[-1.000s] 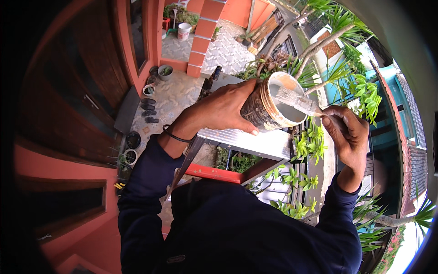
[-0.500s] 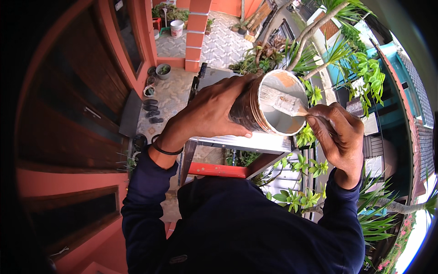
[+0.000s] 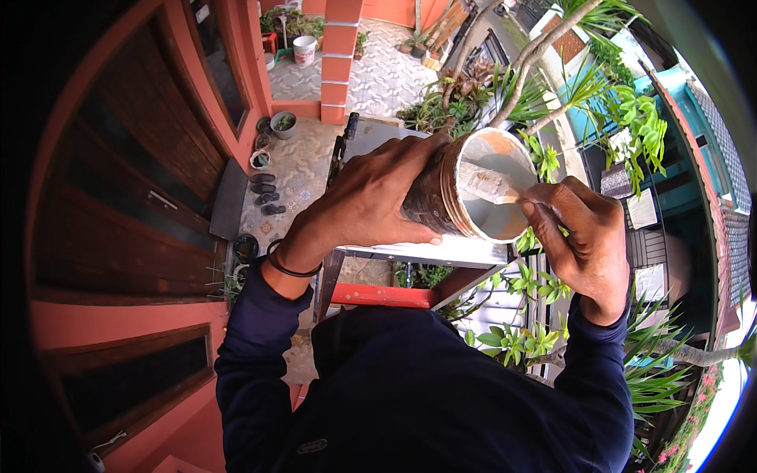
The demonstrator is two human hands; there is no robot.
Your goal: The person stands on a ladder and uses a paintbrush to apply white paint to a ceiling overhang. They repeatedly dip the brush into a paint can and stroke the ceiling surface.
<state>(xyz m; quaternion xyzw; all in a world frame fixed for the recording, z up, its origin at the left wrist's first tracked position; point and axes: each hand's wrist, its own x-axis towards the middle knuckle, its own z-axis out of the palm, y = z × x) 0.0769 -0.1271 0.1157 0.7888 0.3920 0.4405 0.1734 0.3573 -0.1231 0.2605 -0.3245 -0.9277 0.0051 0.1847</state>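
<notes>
The left hand (image 3: 382, 193) is wrapped around a round, brown-and-white, paint-smeared tub (image 3: 436, 195), tipped to the right. The right hand (image 3: 583, 236) pinches a flat, white-smeared brush (image 3: 494, 188), bristles inside the tub.

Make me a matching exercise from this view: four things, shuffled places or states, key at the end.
Things:
1. left hand
2. right hand
3. brush
4. bracelet

Places or states:
A. bristles inside the mouth of the tub
B. black, around the left wrist
C. fingers pinching a handle
D. gripping the tub's outer wall

Pairs: 1-D, 2-C, 3-A, 4-B
</notes>
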